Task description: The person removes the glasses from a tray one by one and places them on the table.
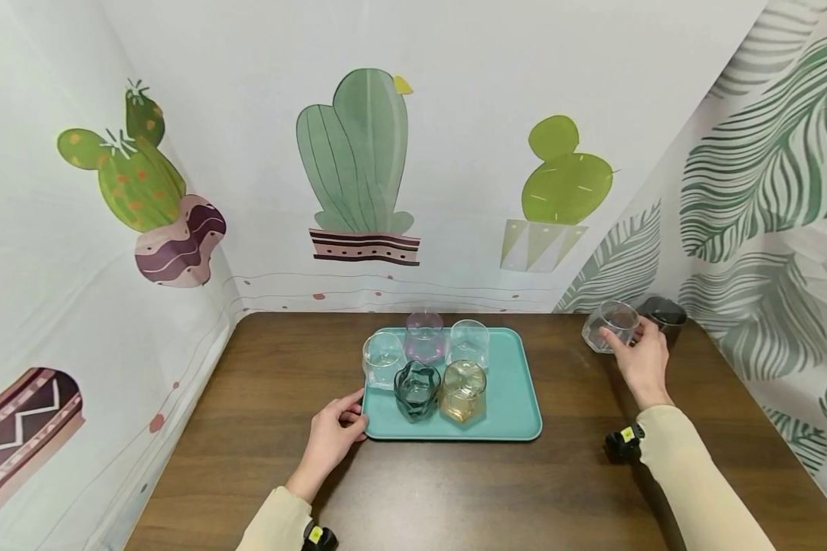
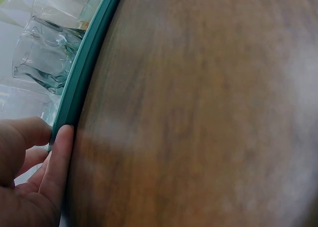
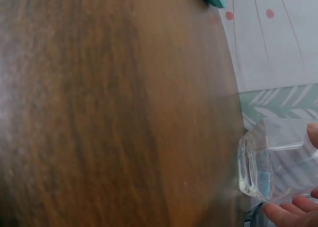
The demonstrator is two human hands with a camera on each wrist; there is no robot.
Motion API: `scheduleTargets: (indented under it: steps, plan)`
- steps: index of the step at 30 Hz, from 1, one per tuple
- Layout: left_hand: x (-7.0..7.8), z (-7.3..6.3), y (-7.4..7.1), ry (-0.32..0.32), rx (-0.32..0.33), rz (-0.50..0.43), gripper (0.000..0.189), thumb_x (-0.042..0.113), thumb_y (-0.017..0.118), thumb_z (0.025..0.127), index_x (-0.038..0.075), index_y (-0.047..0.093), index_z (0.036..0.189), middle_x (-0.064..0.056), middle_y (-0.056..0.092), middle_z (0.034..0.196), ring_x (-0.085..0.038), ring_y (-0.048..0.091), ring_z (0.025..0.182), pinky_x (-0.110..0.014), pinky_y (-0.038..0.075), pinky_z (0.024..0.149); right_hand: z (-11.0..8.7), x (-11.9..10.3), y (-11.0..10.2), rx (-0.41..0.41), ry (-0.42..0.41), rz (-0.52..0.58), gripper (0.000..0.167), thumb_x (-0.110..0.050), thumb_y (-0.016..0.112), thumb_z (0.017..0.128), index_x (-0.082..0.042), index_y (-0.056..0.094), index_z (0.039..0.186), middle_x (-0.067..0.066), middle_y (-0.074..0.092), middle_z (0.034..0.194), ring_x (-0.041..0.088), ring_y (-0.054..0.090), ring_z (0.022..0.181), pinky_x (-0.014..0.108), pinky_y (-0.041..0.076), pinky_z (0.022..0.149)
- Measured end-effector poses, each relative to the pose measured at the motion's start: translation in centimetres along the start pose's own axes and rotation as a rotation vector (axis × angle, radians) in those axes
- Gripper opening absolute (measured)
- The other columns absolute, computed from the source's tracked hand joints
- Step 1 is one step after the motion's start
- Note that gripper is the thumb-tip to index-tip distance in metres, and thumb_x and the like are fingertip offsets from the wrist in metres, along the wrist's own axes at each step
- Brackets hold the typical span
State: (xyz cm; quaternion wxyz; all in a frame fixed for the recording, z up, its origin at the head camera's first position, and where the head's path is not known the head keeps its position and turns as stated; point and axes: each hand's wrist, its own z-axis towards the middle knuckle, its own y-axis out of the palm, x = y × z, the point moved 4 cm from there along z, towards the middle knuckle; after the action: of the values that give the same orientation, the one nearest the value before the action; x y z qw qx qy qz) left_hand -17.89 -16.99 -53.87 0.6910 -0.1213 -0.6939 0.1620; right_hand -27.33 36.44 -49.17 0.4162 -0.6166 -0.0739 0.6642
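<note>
At the far right of the table, my right hand (image 1: 644, 360) grips a clear, faceted glass (image 1: 612, 325) between thumb and fingers. In the right wrist view the faceted glass (image 3: 278, 157) appears on its side, thumb on one side and fingers on the other. My left hand (image 1: 334, 428) pinches the left edge of a turquoise tray (image 1: 513, 390) near its front corner. On the tray stand a clear glass (image 1: 384, 360), a purple glass (image 1: 424, 337), another clear glass (image 1: 469, 344), a dark teal wavy glass (image 1: 416, 392) and an amber glass (image 1: 463, 392).
A dark, nearly black glass (image 1: 665, 315) stands right behind my right hand in the table's back right corner. The brown wooden table (image 1: 441, 490) meets a white cloth (image 1: 469, 283) printed with cacti and leaves along its back and sides.
</note>
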Motion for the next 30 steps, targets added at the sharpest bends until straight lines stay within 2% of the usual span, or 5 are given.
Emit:
scheduleTargets:
  steps: [9,12,17,25,30]
  plan:
    - [-0.1,0.1,0.0,0.005,0.001,-0.008,0.048,-0.008,0.072,0.088,-0.001,0.068,0.135,-0.012,0.065,0.097,-0.013,0.066,0.083,-0.024,0.065,0.061,-0.1,-0.1,-0.1,-0.002,-0.013,-0.014,0.068,-0.024,0.074,0.098,0.012,0.043,0.147,0.035,0.052,0.134,0.048,0.047,0.129,0.058,0.048,0.106]
    - [-0.1,0.1,-0.1,0.009,0.001,0.002,0.048,-0.008,0.072,0.088,-0.001,0.069,0.134,-0.011,0.064,0.096,-0.014,0.067,0.082,-0.023,0.064,0.06,-0.5,-0.3,-0.3,0.003,-0.017,-0.013,0.069,-0.024,0.074,0.097,0.012,0.044,0.147,0.034,0.05,0.134,0.045,0.05,0.126,0.029,0.055,0.095]
    - [0.0,0.0,0.0,0.013,-0.001,0.01,0.048,-0.008,0.072,0.088,-0.001,0.068,0.135,-0.011,0.064,0.096,-0.014,0.067,0.083,-0.023,0.064,0.06,-1.4,-0.7,-0.9,0.009,-0.02,-0.005,0.071,-0.027,0.073,0.098,0.012,0.041,0.148,0.033,0.046,0.137,0.043,0.052,0.125,-0.002,0.036,0.076]
    - [0.2,0.1,0.1,0.013,-0.009,-0.008,0.048,-0.007,0.072,0.088,0.0,0.068,0.136,-0.012,0.064,0.096,-0.015,0.066,0.083,-0.024,0.065,0.061,-2.6,-2.0,-2.2,0.1,-0.049,0.02,0.068,-0.022,0.073,0.097,0.008,0.043,0.15,0.029,0.045,0.136,0.036,0.057,0.111,0.006,0.05,0.085]
    - [0.3,0.1,-0.1,0.005,-0.014,0.001,0.048,-0.007,0.072,0.089,0.0,0.068,0.136,-0.011,0.064,0.096,-0.016,0.067,0.084,-0.023,0.064,0.061,-3.5,-2.9,-2.7,0.103,-0.07,0.03,0.066,-0.023,0.073,0.097,0.006,0.045,0.149,0.027,0.044,0.136,0.028,0.055,0.105,0.003,0.049,0.081]
